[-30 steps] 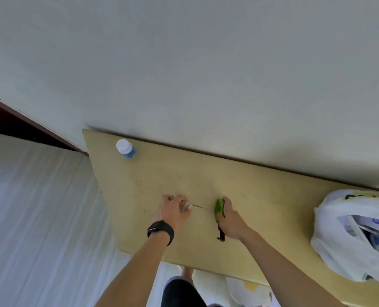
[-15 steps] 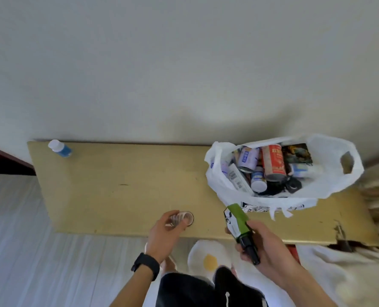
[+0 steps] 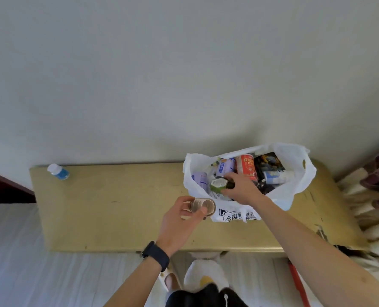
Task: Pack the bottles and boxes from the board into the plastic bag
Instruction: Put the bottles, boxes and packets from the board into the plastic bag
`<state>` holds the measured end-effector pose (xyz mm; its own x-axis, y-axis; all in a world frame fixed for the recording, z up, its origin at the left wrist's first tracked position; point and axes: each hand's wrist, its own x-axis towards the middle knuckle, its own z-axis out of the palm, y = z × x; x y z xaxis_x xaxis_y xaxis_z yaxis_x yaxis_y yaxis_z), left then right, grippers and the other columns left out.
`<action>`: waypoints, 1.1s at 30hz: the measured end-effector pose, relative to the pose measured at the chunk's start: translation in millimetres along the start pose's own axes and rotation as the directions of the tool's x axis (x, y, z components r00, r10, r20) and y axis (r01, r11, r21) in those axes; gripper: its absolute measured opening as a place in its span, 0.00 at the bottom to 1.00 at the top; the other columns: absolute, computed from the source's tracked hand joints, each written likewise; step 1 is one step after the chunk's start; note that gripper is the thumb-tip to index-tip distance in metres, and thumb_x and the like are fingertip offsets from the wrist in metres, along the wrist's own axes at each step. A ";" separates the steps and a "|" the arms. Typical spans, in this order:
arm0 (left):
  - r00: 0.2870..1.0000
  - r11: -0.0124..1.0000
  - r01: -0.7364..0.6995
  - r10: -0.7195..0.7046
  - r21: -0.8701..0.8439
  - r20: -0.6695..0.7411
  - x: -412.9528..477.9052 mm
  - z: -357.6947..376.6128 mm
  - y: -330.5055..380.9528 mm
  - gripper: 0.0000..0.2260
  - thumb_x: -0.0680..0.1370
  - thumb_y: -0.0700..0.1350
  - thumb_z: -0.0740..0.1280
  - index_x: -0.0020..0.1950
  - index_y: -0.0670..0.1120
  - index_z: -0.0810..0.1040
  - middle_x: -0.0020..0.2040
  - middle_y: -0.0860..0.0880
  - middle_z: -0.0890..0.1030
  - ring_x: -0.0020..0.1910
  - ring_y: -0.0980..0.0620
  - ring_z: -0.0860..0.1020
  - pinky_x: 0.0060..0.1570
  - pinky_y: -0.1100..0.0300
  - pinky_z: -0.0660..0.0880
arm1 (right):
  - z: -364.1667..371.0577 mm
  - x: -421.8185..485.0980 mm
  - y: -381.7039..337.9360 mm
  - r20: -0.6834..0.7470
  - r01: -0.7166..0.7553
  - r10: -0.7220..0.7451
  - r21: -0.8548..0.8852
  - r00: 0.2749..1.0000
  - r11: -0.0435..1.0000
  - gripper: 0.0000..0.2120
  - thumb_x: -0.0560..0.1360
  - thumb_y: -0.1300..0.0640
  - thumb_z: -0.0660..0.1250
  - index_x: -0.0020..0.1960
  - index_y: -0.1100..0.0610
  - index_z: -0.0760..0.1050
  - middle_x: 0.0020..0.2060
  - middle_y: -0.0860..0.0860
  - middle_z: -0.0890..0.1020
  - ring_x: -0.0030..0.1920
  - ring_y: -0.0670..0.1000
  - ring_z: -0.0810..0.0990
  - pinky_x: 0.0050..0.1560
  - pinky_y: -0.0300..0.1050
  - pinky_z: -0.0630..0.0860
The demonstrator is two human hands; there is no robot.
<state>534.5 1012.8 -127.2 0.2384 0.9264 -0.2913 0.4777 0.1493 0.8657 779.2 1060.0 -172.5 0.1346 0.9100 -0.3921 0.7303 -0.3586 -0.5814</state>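
Plastic bag (image 3: 307, 180) stands open at the far right of the table (image 3: 117, 209), so your right grip (image 3: 239, 188), clasped round the green bottle (image 3: 219, 184), can lower it straight into the mouth. Your left grip (image 3: 179, 220) pinches a small jar (image 3: 203, 206) just beside the bag, likely next in. A blue bottle (image 3: 59, 172) stands at the far left corner.

The right hand (image 3: 241, 189) covers the dark end of the green bottle (image 3: 218, 185), so only its labelled half shows over the plastic bag (image 3: 295, 180). The small round thing (image 3: 203, 206) that the left hand (image 3: 179, 220) pinches is too blurry to call, and it blocks part of the bag's print. The label on the blue bottle (image 3: 59, 172) is way too tiny to read.
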 end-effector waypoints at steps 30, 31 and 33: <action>0.998 0.934 0.062 -0.058 0.351 -0.020 94.3 -11.8 52.0 0.16 0.76 0.57 0.66 0.55 0.47 0.79 0.53 0.50 0.81 0.52 0.48 0.77 0.51 0.56 0.74 | -35.5 -51.6 -22.4 -0.237 0.065 0.071 0.520 0.969 0.852 0.22 0.77 0.50 0.67 0.70 0.41 0.69 0.60 0.45 0.76 0.57 0.48 0.78 0.52 0.42 0.76; 0.997 0.960 0.070 -0.071 0.271 -0.005 95.3 -12.1 58.0 0.14 0.77 0.56 0.65 0.51 0.46 0.78 0.48 0.50 0.81 0.46 0.49 0.77 0.43 0.58 0.73 | -33.8 -41.5 -16.6 -0.241 0.085 0.004 0.359 0.971 0.930 0.23 0.78 0.52 0.66 0.72 0.43 0.67 0.65 0.47 0.75 0.61 0.50 0.76 0.57 0.44 0.75; 1.000 0.989 0.019 -0.015 0.145 -0.023 95.7 -11.3 72.3 0.13 0.78 0.53 0.63 0.45 0.43 0.76 0.43 0.46 0.81 0.40 0.49 0.76 0.37 0.59 0.68 | -24.1 -25.8 -1.5 -0.182 0.084 -0.081 0.009 0.980 0.996 0.24 0.79 0.54 0.62 0.74 0.45 0.66 0.73 0.48 0.68 0.68 0.54 0.70 0.66 0.50 0.71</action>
<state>582.3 1116.2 -87.9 0.2117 0.9316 -0.2954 0.5995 0.1149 0.7921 790.8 1042.1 -144.4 0.1950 0.9587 -0.2072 0.7327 -0.2828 -0.6191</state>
